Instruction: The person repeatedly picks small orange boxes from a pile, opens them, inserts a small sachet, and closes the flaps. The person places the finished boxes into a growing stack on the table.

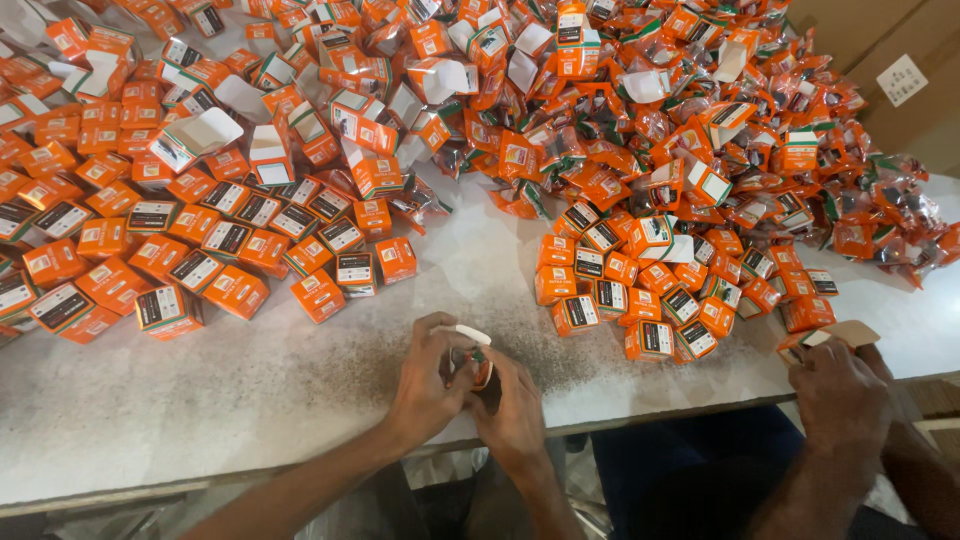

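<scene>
My left hand (428, 385) and my right hand (512, 408) meet at the near edge of a white, speckled table (250, 385). Between them they grip one small orange box (478, 358) with its white flap open at the top. Most of the box is hidden by my fingers. What lies inside it cannot be seen.
Closed orange boxes (200, 265) lie in rows at the left and in a cluster (650, 295) right of centre. A heap of open boxes and clear orange sachets (640, 130) covers the far table. Another person's hand (838, 395) holds a box at the right edge.
</scene>
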